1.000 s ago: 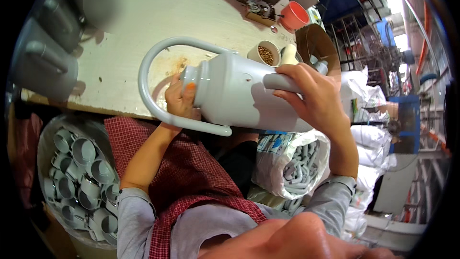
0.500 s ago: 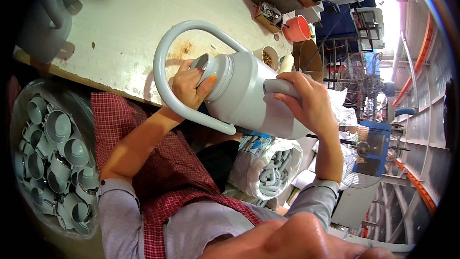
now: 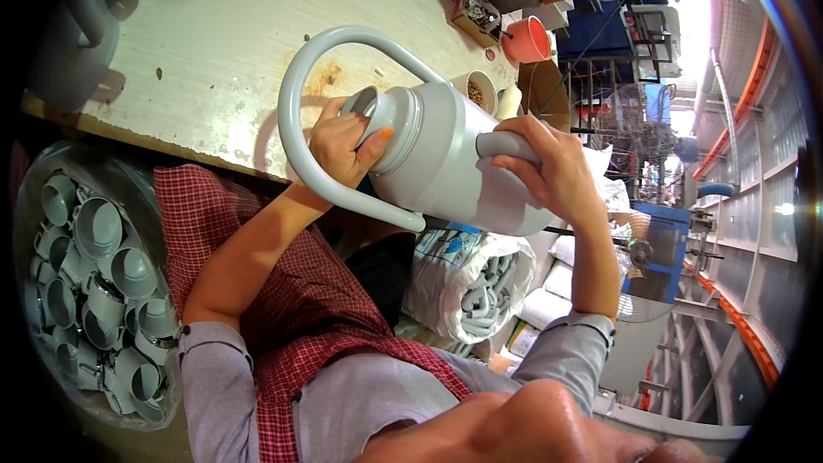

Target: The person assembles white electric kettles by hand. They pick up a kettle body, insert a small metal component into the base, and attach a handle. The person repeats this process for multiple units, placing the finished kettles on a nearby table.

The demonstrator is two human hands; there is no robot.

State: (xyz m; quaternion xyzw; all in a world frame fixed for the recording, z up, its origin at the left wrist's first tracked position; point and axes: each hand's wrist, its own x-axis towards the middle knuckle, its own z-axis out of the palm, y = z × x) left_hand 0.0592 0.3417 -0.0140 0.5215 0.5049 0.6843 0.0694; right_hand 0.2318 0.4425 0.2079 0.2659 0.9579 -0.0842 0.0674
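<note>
A grey vacuum jug (image 3: 446, 146) lies tilted across my hands above the table's near edge, its mouth pointing left. Its big hoop handle (image 3: 290, 120) arches round my left wrist. My left hand (image 3: 341, 144) is closed round the pouring collar (image 3: 375, 116) at the mouth, some fingers reaching into the opening and the thumb on the rim. On the side of the body near the base, my right hand (image 3: 553, 161) wraps round a short grey grip (image 3: 504, 144). That hand's palm side is partly hidden.
A bag-lined bin of grey collars (image 3: 107, 300) stands at the left, and a white sack of grey parts (image 3: 484, 291) is below the jug. Beyond it on the table (image 3: 223, 26) are a cup of small brass pieces (image 3: 474, 90), a red bucket (image 3: 527, 39) and a parts box (image 3: 476, 17).
The view has shifted slightly. Both hands keep the same hold on the jug, which has barely moved.
</note>
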